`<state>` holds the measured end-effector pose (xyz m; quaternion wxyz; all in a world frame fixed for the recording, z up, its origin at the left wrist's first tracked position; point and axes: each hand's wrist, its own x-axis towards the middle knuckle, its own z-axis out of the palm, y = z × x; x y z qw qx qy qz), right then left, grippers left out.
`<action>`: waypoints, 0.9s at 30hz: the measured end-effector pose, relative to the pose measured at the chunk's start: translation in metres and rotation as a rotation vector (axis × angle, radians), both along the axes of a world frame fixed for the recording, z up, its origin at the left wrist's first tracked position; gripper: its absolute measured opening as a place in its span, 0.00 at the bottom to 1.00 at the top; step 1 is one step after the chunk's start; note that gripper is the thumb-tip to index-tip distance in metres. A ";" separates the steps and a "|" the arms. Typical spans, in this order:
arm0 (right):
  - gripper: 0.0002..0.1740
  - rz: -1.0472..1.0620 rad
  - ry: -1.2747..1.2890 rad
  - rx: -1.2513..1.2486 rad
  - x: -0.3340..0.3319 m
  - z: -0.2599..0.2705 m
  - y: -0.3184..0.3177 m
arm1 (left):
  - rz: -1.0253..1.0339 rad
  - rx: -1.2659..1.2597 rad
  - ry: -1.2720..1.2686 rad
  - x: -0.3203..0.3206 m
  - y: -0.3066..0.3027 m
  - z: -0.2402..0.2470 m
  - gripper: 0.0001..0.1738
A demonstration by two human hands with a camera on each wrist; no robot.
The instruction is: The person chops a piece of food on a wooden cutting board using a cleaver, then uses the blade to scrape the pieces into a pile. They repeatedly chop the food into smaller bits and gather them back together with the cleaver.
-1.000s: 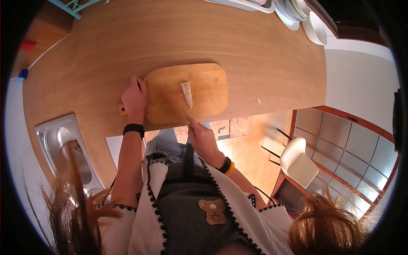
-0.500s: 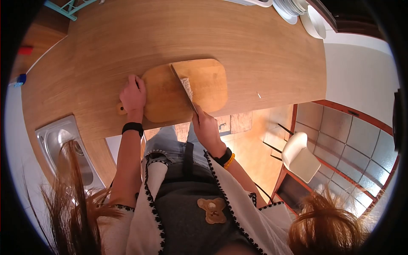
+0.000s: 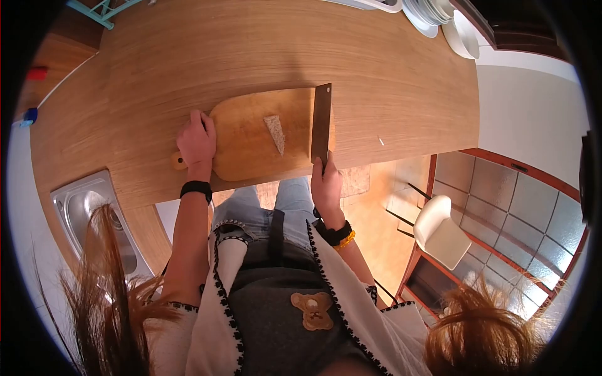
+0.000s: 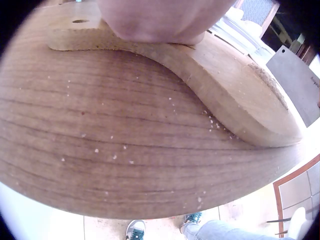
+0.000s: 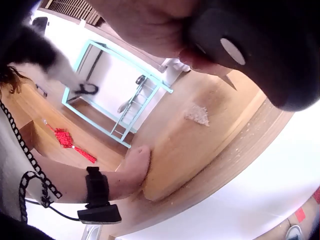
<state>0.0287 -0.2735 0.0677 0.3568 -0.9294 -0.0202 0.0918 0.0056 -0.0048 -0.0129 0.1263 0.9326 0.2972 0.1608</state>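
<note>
A wooden cutting board lies on the wooden countertop, its handle with a hole pointing left. My left hand grips the board's handle end, fingers curled; the far side of that grip is hidden in the left wrist view. In my right hand is a cleaver, its broad blade standing across the board's right end. The cleaver's dark handle fills the right wrist view's upper corner. Between the hands, a thin pale-brown wedge, crumbly like bread, lies on the board, apart from the blade.
Small crumbs are scattered over the countertop beside the board. A small white bit lies to the right. Stacked plates and a white bowl stand at the back right. A metal sink is at the left.
The cleaver has moved right, from beside the wedge to the board's right end, and its blade has turned more upright in view. The left hand has stayed on the board.
</note>
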 end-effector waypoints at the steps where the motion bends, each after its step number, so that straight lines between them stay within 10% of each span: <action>1: 0.17 0.028 0.013 -0.048 0.000 -0.002 -0.001 | -0.005 -0.001 -0.010 0.000 0.000 0.000 0.08; 27: 0.20 0.219 0.042 -0.061 -0.030 0.014 0.031 | 0.034 -0.029 0.013 0.001 -0.003 0.002 0.09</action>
